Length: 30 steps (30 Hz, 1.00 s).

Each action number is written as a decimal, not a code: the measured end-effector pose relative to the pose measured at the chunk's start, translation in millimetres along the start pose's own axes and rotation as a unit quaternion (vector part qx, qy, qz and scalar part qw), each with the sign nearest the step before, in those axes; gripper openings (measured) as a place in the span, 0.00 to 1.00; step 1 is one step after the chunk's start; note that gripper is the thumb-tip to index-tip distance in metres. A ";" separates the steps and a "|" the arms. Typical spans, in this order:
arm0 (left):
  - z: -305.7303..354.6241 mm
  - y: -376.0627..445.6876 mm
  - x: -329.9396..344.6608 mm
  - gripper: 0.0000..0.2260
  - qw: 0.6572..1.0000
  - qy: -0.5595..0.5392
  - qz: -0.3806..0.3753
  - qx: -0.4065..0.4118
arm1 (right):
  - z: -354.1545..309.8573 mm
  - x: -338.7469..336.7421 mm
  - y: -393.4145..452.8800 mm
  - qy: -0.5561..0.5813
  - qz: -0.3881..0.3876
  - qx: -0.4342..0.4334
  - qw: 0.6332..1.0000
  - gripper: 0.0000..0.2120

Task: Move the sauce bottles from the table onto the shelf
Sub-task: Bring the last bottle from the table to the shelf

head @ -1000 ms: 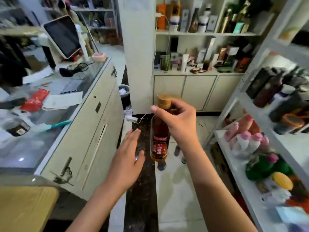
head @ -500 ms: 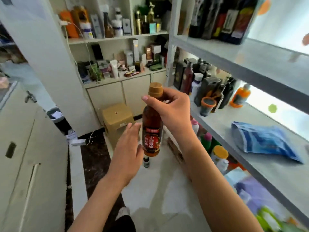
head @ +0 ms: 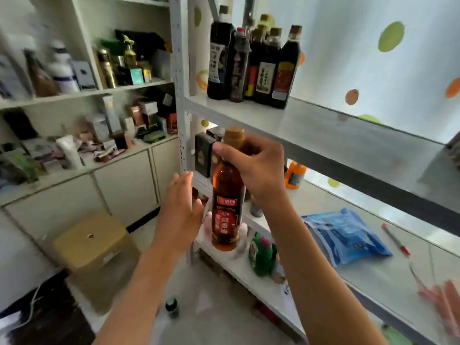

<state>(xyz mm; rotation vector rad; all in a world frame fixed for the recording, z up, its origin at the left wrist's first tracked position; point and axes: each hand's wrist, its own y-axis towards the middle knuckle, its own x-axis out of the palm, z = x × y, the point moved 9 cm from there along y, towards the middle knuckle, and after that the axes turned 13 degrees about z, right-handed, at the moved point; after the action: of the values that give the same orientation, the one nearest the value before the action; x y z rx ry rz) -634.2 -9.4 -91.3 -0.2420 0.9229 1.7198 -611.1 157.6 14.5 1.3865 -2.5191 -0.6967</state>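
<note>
Right fingers [head: 239, 158]: we pinch the neck of one sauce bottle [head: 227, 207], wrapped just under its tan cap.
Left fingers [head: 183, 180]: spread and loose, holding nothing; our left hand [head: 180, 215] hovers just beside the bottle's left flank, apart from the glass.
Right hand [head: 258, 170]: it alone carries the bottle and is the nearer hand to the shelf.
Bottle axis: upright, cap up, amber body hanging below the grip, in the air in front of the rack.
Key relation: the upper shelf [head: 323, 125] lies above and to the right of our grip, so we judge the bottle must rise and travel right, staying vertical.
Count, in hand: one bottle.
Count, on that shelf: a tight cluster of dark bottles [head: 256, 68] at its left end, about six; the rear ones overlap, so we cannot be sure.
Free space: bare shelf to the cluster's right.
</note>
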 end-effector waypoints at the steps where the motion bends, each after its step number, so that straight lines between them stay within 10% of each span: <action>1: 4.5 18.7 1.9 0.27 1.000 -0.002 -0.004 0.022 | -0.5 9.0 13.6 -0.006 0.006 -0.002 1.000 0.11; 25: 62.6 244.7 79.3 0.32 0.973 -0.057 0.029 0.222 | -5.4 19.1 344.5 -0.175 0.208 -0.014 0.962 0.22; 30: 43.6 266.0 88.8 0.30 0.988 -0.080 0.048 0.127 | 19.1 24.8 382.5 -0.237 0.200 -0.019 0.950 0.21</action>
<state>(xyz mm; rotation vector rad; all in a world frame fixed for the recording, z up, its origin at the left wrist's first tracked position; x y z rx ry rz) -890.1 63.4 7.5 0.1079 1.0358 1.6617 -918.1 316.7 180.9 0.7067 -2.9918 -1.0810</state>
